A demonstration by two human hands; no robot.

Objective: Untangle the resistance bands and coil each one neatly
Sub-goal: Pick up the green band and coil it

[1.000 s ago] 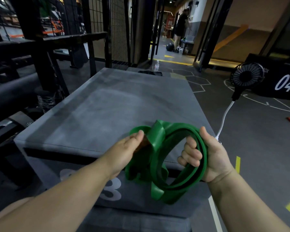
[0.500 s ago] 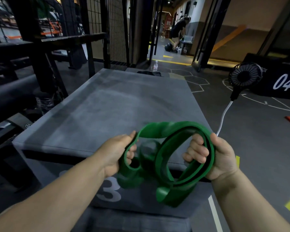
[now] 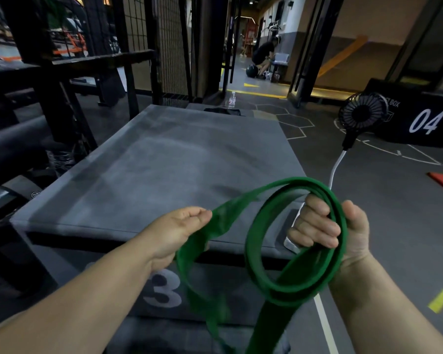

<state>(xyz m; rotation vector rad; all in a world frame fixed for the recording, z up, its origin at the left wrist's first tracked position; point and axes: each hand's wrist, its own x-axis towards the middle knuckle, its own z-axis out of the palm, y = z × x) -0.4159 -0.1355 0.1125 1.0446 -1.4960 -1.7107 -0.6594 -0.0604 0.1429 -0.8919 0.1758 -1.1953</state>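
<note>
Left hand [image 3: 174, 233] pinches a loose, blurred stretch of the green resistance band [image 3: 292, 293] over the near edge of the grey padded box [image 3: 164, 162]. Right hand [image 3: 348, 233], apart from the left, curls its fingers round the band's coiled loops, from which a tail hangs down.

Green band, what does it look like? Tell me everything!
The green band is a flat, wide strap that looks rubbery and matte. Part is wound into a round coil of a few turns, gripped by the right hand with curled fingers. A looser, blurred stretch runs to the left hand, which pinches it; more hangs below, out of view. It is held in the air before the grey box, apparently not resting on it.
</note>
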